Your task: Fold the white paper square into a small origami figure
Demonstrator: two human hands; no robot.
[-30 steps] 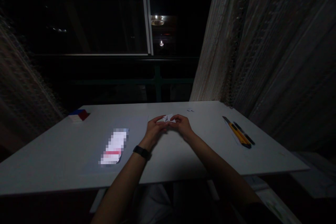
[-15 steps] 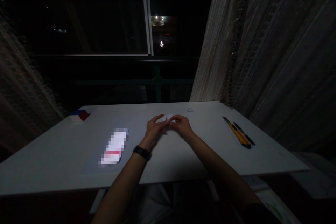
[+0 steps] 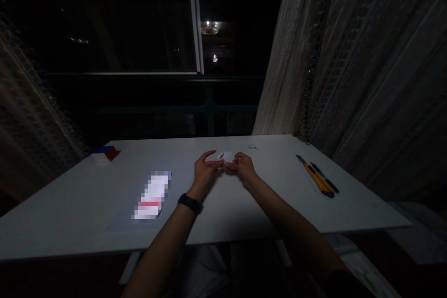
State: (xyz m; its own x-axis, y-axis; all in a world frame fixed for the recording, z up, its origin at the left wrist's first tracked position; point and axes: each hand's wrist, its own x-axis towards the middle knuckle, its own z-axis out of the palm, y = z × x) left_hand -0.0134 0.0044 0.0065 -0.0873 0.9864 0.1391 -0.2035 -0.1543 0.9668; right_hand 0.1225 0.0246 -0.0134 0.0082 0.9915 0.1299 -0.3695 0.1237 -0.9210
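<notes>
Between my two hands, above the white table (image 3: 244,212), is a small piece of folded white paper (image 3: 227,156) with a dark crease on its left part. My left hand (image 3: 206,167), with a dark band (image 3: 189,202) on its wrist, pinches the paper's lower left edge; its index finger arches out behind. On the other side my right hand (image 3: 243,166) grips the paper's lower right edge between thumb and bent fingers. Some fingertips are hidden behind the paper and the hands.
Left of my hands lies a lit phone (image 3: 152,195). A coloured cube (image 3: 105,153) stands at the far left. To the right are a yellow utility knife (image 3: 317,179) and a black pen (image 3: 324,178). Small paper scraps (image 3: 253,147) lie near the back edge. A curtain (image 3: 279,70) hangs behind.
The paper now shows more of its flat face, with a dark crease visible. My hands have drawn slightly apart at the fingers; the other things have stayed in place.
</notes>
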